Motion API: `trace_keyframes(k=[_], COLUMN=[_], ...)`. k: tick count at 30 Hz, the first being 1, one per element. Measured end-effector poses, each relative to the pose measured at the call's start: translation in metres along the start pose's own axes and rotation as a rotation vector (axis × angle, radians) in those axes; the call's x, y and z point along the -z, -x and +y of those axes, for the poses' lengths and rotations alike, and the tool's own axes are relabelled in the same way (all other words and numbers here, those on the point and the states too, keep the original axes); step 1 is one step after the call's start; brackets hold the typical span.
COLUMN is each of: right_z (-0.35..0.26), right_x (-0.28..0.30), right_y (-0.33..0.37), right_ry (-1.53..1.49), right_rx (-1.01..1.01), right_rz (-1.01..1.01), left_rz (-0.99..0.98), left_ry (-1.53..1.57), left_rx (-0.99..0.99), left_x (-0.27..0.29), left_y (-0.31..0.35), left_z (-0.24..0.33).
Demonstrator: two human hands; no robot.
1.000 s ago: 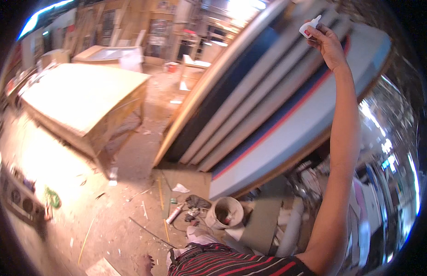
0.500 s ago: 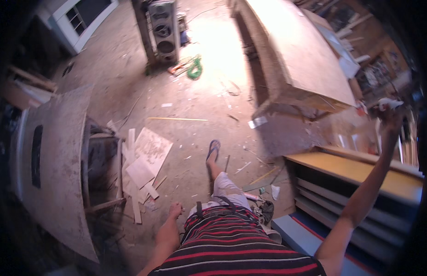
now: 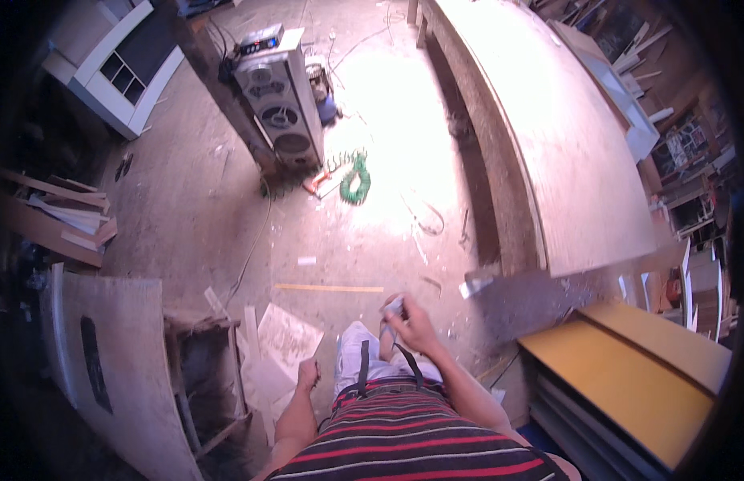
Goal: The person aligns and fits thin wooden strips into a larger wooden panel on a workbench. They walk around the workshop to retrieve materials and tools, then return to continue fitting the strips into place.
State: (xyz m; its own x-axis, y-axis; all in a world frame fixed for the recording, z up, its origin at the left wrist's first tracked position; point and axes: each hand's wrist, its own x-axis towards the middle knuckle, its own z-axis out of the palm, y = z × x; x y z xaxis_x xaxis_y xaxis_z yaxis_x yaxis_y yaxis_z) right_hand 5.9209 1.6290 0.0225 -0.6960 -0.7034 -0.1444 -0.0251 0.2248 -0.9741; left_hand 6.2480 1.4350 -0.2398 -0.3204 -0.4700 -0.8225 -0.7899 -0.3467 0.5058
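Small white item [image 3: 395, 305] (mostly finger-hidden) gripped in right hand [image 3: 416, 327], five o'clock, probably for security. Left hand [image 3: 309, 373] curled, seven o'clock; contents cannot be told. Green coil [image 3: 357, 197] bundled, twelve o'clock, probably against tangling.

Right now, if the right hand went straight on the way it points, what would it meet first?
The right hand points roughly toward the yellow strip on the floor, near its right end; depth is unclear, and it may pass above.
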Motion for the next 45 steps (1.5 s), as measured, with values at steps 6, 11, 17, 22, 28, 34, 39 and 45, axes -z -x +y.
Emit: trace_keyframes(k=[6, 11, 17, 22, 28, 34, 39, 45], right_z=[-0.012, -0.031, -0.051, -0.033, -0.014, -0.031, -0.046, -0.018], right_x=[0.052, 0.113, 0.178, 0.212, 0.29, 0.387, 0.457, 0.533], right_y=[-0.194, -0.352, -0.476, -0.618, -0.816, -1.03, -1.221, -1.441], right_ry=[0.042, -0.012, -0.166, -0.143, -0.038, -0.008, -0.288, -0.16], right_rx=[0.082, 0.119, 0.021, -0.078, 0.045, 0.14, -0.164, -0.125], right_rz=[-0.079, 0.072, 0.425, 0.468, 0.354, 0.106, 0.316, 0.597], left_rz=[-0.027, -0.184, -0.587, -0.827, -0.933, -0.851, -0.5, -0.215], left_ry=[0.124, 0.033, 0.184, 0.24, 0.262, 0.072, 0.123, 0.087], left_rx=[-0.351, -0.611, -0.449, -0.609, -0.742, -0.621, -0.688, -0.281], left_x=[-0.035, -0.074, -0.131, -0.172, -0.238, -0.243, -0.235, -0.167], left_y=[-0.18, -0.313, -0.281, -0.32, -0.376, -0.444, -0.547, -0.755], left_z=[0.288, 0.468, 0.739, 0.883, 1.059, 1.251, 1.374, 1.472])
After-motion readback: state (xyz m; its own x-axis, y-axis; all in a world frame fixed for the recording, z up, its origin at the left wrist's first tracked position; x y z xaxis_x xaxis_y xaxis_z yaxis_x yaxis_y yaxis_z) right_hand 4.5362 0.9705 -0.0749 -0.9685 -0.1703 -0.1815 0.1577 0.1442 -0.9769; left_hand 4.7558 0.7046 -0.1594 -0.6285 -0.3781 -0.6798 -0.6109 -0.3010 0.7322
